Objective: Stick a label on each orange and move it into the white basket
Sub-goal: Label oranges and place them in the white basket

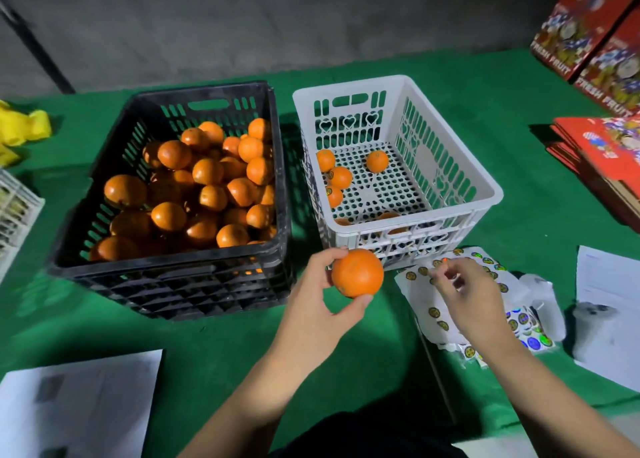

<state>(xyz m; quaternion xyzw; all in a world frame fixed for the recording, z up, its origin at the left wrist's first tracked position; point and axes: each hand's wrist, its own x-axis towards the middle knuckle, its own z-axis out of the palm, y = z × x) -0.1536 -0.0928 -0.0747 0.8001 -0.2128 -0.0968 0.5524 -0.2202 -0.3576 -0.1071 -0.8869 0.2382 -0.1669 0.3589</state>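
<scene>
Your left hand [320, 286] grips an orange [357, 272], fingers [334, 252] and thumb curled around it, held above the green table [221, 347] just before the white basket [398, 167]. Your right hand [465, 291] pinches at a label on the sticker sheet [426, 302] near the table's front right. A few oranges lie in the white basket; the black crate [180, 194] left of it is heaped with them.

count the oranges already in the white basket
At least 6. Three sit in a column by the white basket's left wall, one alone farther back, and two are half hidden behind the near wall; more may be hidden there.
</scene>
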